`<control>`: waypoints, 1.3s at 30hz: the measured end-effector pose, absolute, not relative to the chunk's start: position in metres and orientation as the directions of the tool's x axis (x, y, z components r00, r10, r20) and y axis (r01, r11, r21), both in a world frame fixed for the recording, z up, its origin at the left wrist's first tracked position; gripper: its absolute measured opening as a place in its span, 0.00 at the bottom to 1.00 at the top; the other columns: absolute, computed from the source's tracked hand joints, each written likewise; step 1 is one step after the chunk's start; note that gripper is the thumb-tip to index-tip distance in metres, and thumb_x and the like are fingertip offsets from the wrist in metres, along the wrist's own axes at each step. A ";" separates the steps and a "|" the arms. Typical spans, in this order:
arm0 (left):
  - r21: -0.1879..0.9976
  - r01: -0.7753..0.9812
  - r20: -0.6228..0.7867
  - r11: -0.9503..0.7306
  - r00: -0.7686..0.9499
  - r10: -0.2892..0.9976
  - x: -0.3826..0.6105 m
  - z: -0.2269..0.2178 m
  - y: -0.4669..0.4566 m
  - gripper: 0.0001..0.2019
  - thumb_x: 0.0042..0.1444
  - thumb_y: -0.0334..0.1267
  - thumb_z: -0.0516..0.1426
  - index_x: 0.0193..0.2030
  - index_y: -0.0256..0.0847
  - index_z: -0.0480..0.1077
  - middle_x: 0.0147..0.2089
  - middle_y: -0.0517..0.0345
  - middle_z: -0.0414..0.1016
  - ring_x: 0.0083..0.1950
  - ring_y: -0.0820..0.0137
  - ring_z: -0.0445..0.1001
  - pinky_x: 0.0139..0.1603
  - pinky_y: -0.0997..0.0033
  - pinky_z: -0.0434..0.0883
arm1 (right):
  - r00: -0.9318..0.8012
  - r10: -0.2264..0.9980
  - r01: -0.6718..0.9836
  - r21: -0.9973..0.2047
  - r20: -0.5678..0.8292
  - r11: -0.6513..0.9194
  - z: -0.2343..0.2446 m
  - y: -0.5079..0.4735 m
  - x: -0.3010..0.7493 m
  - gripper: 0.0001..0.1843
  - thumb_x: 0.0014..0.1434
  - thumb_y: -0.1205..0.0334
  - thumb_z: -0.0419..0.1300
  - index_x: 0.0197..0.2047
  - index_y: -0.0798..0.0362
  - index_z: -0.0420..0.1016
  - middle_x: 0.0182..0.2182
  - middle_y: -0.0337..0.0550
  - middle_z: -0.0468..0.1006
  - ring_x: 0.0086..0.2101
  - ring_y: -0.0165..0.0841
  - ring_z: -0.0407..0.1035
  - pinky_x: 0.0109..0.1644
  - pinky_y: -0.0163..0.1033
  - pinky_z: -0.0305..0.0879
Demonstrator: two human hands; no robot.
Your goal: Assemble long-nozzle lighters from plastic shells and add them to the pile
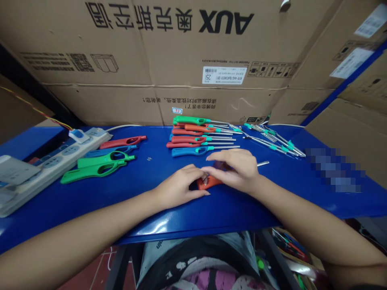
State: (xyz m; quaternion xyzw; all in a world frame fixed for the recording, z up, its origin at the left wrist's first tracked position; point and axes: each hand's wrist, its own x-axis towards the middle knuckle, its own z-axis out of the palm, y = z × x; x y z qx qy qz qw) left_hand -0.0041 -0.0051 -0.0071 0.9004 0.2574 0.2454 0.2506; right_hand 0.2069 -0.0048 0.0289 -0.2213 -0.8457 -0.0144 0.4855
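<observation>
An orange long-nosed gas lighter (209,183) lies flat near the middle of the blue table, its metal tube pointing right. My right hand (238,171) is curled over it, with thumb and fingers on the handle and covering the trigger area. At the handle's left end, my left hand (179,185) grips with thumb below and fingers above. A thin dark sliver shows by the left fingertips, too small to name. Just behind my hands lies a blue lighter (187,151), at the front of a pile of lighters with red, orange and green handles.
Empty-looking handle shells, among them a green one (93,171), lie at left beside a white power strip (57,161). Tiny metal pins (149,158) rest nearby. Metal lighter tubes (272,141) with teal parts lie at back right. A cardboard wall (136,68) closes the back.
</observation>
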 end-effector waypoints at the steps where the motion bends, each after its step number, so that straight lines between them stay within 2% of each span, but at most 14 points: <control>1: 0.574 0.348 0.309 -0.741 0.746 0.590 -0.004 -0.007 -0.005 0.10 0.60 0.42 0.64 0.42 0.39 0.71 0.39 0.55 0.74 0.42 0.64 0.72 0.44 0.65 0.71 | -0.459 0.354 0.377 -0.182 0.815 0.908 0.030 -0.006 0.207 0.14 0.63 0.62 0.65 0.52 0.52 0.76 0.34 0.40 0.84 0.29 0.29 0.77 0.36 0.33 0.74; 4: 0.574 0.354 0.303 -0.738 0.746 0.593 -0.004 -0.007 -0.006 0.09 0.60 0.41 0.64 0.41 0.39 0.71 0.37 0.56 0.73 0.41 0.64 0.72 0.44 0.65 0.71 | -0.551 0.498 0.290 -0.407 0.669 0.867 0.034 -0.010 0.204 0.23 0.71 0.66 0.50 0.68 0.51 0.63 0.50 0.46 0.81 0.31 0.26 0.78 0.38 0.33 0.76; 6: 0.575 0.346 0.311 -0.742 0.746 0.589 -0.004 -0.008 -0.005 0.09 0.60 0.39 0.64 0.43 0.39 0.71 0.39 0.56 0.73 0.42 0.64 0.72 0.46 0.65 0.71 | -0.560 0.557 0.249 -0.517 0.613 0.819 0.036 -0.012 0.203 0.23 0.72 0.67 0.48 0.68 0.50 0.63 0.49 0.44 0.82 0.27 0.23 0.76 0.36 0.31 0.75; 10: 0.578 0.337 0.316 -0.743 0.747 0.585 -0.004 -0.009 -0.005 0.10 0.59 0.40 0.64 0.43 0.39 0.70 0.40 0.56 0.73 0.43 0.64 0.72 0.45 0.67 0.71 | -0.441 0.431 0.375 -0.274 0.787 0.885 0.034 -0.009 0.206 0.12 0.63 0.61 0.65 0.50 0.53 0.78 0.34 0.40 0.84 0.25 0.26 0.75 0.35 0.31 0.73; 13: 0.583 0.349 0.294 -0.734 0.751 0.591 -0.004 -0.008 -0.005 0.10 0.60 0.41 0.64 0.41 0.39 0.70 0.39 0.56 0.73 0.42 0.64 0.71 0.45 0.67 0.70 | -0.463 0.326 0.414 -0.124 0.824 0.902 0.035 -0.009 0.207 0.13 0.64 0.62 0.64 0.52 0.54 0.78 0.32 0.41 0.85 0.28 0.28 0.77 0.36 0.32 0.73; 16: 0.590 0.356 0.284 -0.725 0.749 0.599 -0.004 -0.006 -0.006 0.09 0.60 0.41 0.64 0.40 0.40 0.69 0.38 0.56 0.73 0.42 0.64 0.71 0.44 0.68 0.69 | -0.502 0.478 0.328 -0.353 0.721 0.877 0.040 -0.012 0.204 0.20 0.71 0.68 0.50 0.63 0.55 0.69 0.47 0.47 0.83 0.26 0.24 0.76 0.36 0.31 0.74; 18: 0.601 0.339 0.292 -0.724 0.749 0.594 -0.003 -0.005 -0.006 0.09 0.60 0.39 0.64 0.39 0.40 0.69 0.38 0.57 0.73 0.42 0.65 0.71 0.45 0.68 0.69 | -0.481 0.555 0.305 -0.464 0.679 0.831 0.041 -0.013 0.203 0.19 0.71 0.67 0.50 0.62 0.54 0.71 0.46 0.45 0.83 0.23 0.23 0.74 0.34 0.31 0.74; 22: 0.623 0.317 0.286 -0.715 0.759 0.586 -0.003 -0.004 -0.006 0.09 0.60 0.38 0.64 0.40 0.40 0.68 0.39 0.58 0.73 0.43 0.66 0.71 0.46 0.69 0.69 | -0.337 0.427 0.486 -0.234 0.839 0.842 0.037 -0.012 0.205 0.07 0.62 0.62 0.66 0.43 0.53 0.81 0.30 0.40 0.84 0.22 0.26 0.72 0.32 0.32 0.72; 24: 0.624 0.317 0.287 -0.715 0.757 0.587 -0.003 -0.004 -0.006 0.09 0.60 0.39 0.64 0.40 0.40 0.68 0.39 0.58 0.73 0.43 0.67 0.71 0.47 0.69 0.69 | -0.337 0.365 0.509 -0.158 0.868 0.846 0.036 -0.011 0.205 0.07 0.62 0.62 0.66 0.43 0.54 0.82 0.29 0.42 0.84 0.25 0.29 0.75 0.34 0.33 0.73; 27: 0.618 0.317 0.295 -0.719 0.755 0.586 -0.004 -0.006 -0.006 0.09 0.60 0.39 0.64 0.39 0.40 0.68 0.38 0.58 0.73 0.42 0.67 0.71 0.46 0.68 0.69 | -0.387 0.457 0.388 -0.308 0.801 0.869 0.037 -0.012 0.202 0.15 0.68 0.67 0.56 0.55 0.55 0.78 0.43 0.47 0.85 0.30 0.29 0.78 0.39 0.34 0.76; 30: 0.608 0.317 0.305 -0.728 0.753 0.583 -0.005 -0.008 -0.006 0.09 0.60 0.39 0.64 0.39 0.40 0.68 0.39 0.57 0.73 0.44 0.65 0.71 0.47 0.67 0.70 | -0.432 0.524 0.255 -0.458 0.734 0.851 0.039 -0.011 0.201 0.15 0.69 0.68 0.54 0.54 0.52 0.78 0.41 0.43 0.85 0.29 0.26 0.78 0.37 0.32 0.76; 33: 0.592 0.326 0.306 -0.737 0.755 0.580 -0.005 -0.009 -0.006 0.09 0.61 0.40 0.63 0.41 0.40 0.69 0.40 0.56 0.73 0.44 0.65 0.71 0.47 0.67 0.70 | -0.418 0.421 0.304 -0.312 0.805 0.900 0.039 -0.007 0.207 0.05 0.64 0.65 0.64 0.43 0.52 0.81 0.32 0.41 0.84 0.30 0.30 0.78 0.39 0.33 0.75; 36: 0.576 0.343 0.299 -0.742 0.756 0.582 -0.005 -0.009 -0.006 0.10 0.61 0.42 0.63 0.42 0.39 0.70 0.41 0.55 0.73 0.44 0.64 0.71 0.46 0.66 0.70 | -0.485 0.307 0.351 -0.140 0.819 0.926 0.038 -0.006 0.211 0.08 0.63 0.62 0.65 0.45 0.53 0.80 0.32 0.43 0.84 0.31 0.31 0.78 0.37 0.34 0.74; 39: 0.569 0.360 0.294 -0.739 0.751 0.592 -0.005 -0.010 -0.005 0.10 0.61 0.42 0.63 0.42 0.38 0.70 0.41 0.53 0.74 0.45 0.62 0.72 0.47 0.64 0.71 | -0.552 0.405 0.322 -0.262 0.729 0.910 0.039 -0.009 0.208 0.16 0.68 0.65 0.58 0.58 0.54 0.74 0.48 0.49 0.82 0.41 0.33 0.79 0.43 0.35 0.75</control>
